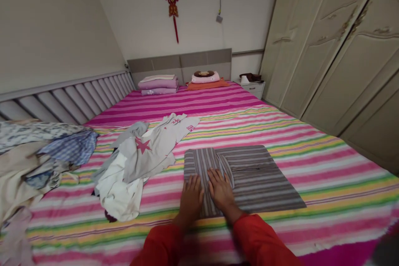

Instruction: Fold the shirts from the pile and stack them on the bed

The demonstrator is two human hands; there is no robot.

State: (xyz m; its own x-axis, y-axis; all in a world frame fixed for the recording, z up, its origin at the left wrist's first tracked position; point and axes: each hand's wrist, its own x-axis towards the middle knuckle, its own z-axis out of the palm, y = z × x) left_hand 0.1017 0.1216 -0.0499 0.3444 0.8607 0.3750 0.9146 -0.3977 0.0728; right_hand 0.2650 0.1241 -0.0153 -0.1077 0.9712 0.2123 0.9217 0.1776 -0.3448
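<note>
A grey striped shirt (258, 178) lies spread on the bed, with its left part folded over and a curved, collar-like edge near the fold. My left hand (192, 195) rests flat on the folded part, close to its left edge. Just to the right, my right hand (220, 190) presses palm down on the same folded part, beside the curved edge. Both hands have their fingers stretched out and hold nothing. To the left is a loose pile of clothes, with a light grey shirt (149, 145) bearing a red star on top and a white cloth (120, 195) beneath.
More crumpled clothes lie at the far left, among them a blue checked cloth (75, 146). The striped bedspread (311, 166) covers the bed. Folded purple bedding (158, 85) and a pink pillow (205, 77) sit by the headboard (205, 59). A wardrobe (330, 50) stands right.
</note>
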